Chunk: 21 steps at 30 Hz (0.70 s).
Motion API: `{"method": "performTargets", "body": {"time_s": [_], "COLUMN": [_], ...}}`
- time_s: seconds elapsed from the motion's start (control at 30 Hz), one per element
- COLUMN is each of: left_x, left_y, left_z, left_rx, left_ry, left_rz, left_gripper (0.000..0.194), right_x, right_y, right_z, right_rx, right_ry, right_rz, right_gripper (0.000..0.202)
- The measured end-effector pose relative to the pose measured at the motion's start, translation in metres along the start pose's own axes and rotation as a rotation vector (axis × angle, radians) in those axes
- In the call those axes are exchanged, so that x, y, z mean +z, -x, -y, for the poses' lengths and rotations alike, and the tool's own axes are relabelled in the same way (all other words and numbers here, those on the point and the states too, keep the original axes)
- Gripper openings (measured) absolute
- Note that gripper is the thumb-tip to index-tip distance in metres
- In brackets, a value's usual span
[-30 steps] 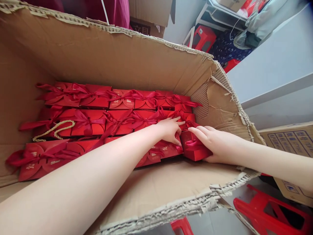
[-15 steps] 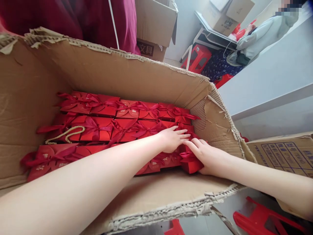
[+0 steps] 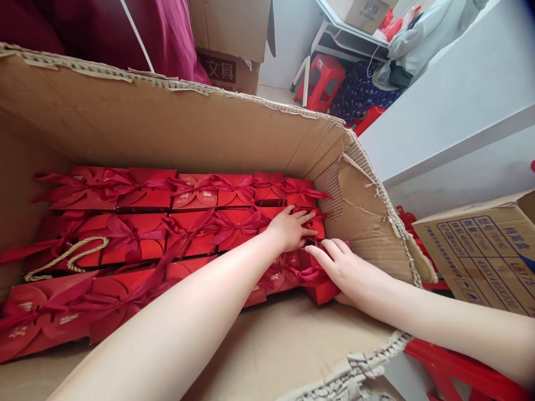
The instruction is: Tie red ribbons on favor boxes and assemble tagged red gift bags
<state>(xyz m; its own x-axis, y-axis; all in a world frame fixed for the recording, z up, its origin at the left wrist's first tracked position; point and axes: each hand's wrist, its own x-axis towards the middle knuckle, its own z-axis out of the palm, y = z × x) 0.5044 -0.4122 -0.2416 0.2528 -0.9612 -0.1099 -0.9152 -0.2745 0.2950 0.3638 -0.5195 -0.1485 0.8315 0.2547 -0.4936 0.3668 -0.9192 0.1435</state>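
Observation:
Three rows of red gift boxes (image 3: 195, 192) with dark red ribbon bows lie inside a large cardboard box (image 3: 188, 120). My left hand (image 3: 290, 229) rests on the boxes near the right end of the middle row, its fingers spread. Just right of it, my right hand (image 3: 338, 267) has its fingers wrapped round a red gift box (image 3: 321, 291) at the right end of the front row; that box sits slightly tilted, and its far side is hidden by the hand. A gold cord handle (image 3: 69, 255) lies over the middle row at left.
Torn edges rim the cardboard box. A printed carton (image 3: 476, 250) stands at right, near a red stool (image 3: 455, 362). Beyond are another red stool (image 3: 321, 82), a white-framed table (image 3: 334, 16), stacked cartons (image 3: 232, 33) and a person's pale sleeve (image 3: 430, 39).
The view has shifted, so the gift boxes at left appear larger and closer. My left fingers have spread wider; my right hand stays at the same corner box.

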Motion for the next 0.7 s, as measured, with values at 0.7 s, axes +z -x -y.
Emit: {"method": "performTargets", "body": {"time_s": [0.7], "left_x": [0.005], "left_y": [-0.001], "left_z": [-0.009], "left_rx": [0.23], "left_ry": [0.104], "left_rz": [-0.174], "left_gripper": [0.027], "right_x": [-0.015], "right_y": [0.017], "right_z": [0.018], "right_rx": [0.129], "right_ry": [-0.392], "right_rz": [0.112], "right_gripper": [0.091]}}
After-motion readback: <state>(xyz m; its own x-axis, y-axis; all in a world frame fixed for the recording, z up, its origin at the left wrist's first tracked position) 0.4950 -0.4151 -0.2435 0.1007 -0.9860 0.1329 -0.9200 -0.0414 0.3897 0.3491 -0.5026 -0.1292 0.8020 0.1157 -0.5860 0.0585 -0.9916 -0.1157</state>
